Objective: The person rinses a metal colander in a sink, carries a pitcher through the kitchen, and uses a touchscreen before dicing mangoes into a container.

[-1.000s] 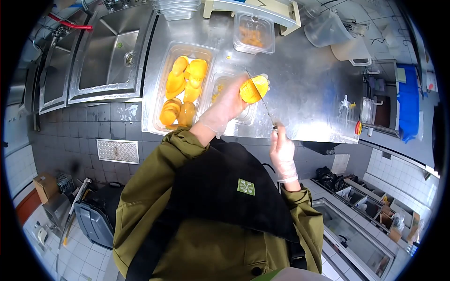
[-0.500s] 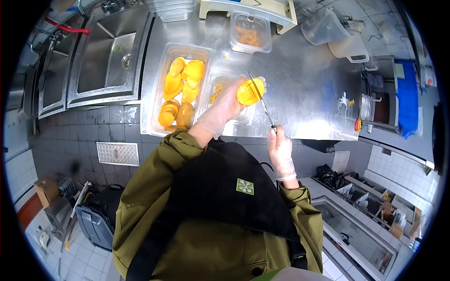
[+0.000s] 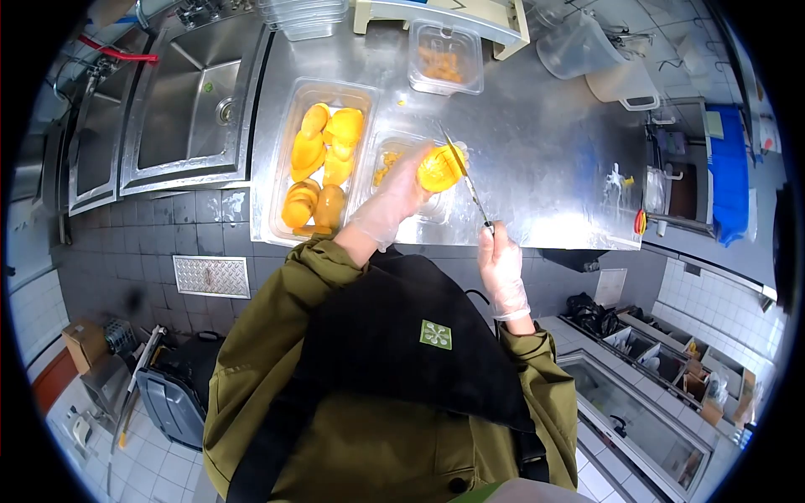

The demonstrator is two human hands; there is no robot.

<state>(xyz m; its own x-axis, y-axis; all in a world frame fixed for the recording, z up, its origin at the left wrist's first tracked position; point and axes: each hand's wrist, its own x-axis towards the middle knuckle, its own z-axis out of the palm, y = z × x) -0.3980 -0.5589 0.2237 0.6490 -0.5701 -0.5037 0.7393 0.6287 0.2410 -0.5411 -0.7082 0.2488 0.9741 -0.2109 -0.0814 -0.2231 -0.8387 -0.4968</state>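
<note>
My left hand (image 3: 401,194), in a clear glove, holds a piece of yellow mango (image 3: 439,169) with scored lines across its face. My right hand (image 3: 501,267), gloved too, is closed round the handle of a long knife (image 3: 471,186). Its blade lies along the mango's right edge. Beneath the mango is a clear container (image 3: 377,186) with small yellow bits, partly covered by my left hand. Further left, peeled mango pieces (image 3: 308,153) fill a large clear tray (image 3: 286,126). A covered container (image 3: 447,57) with orange pieces stands at the back of the steel table.
Steel sinks (image 3: 193,101) adjoin the table (image 3: 537,151) on the left. Stacked clear containers (image 3: 303,18) stand at the back left. Large plastic jugs (image 3: 579,50) are at the back right. A red and yellow object (image 3: 641,222) sits at the right edge.
The mango in my left hand has shifted slightly left and turned a little. The knife has stayed nearly in place, its blade still at the mango's right side.
</note>
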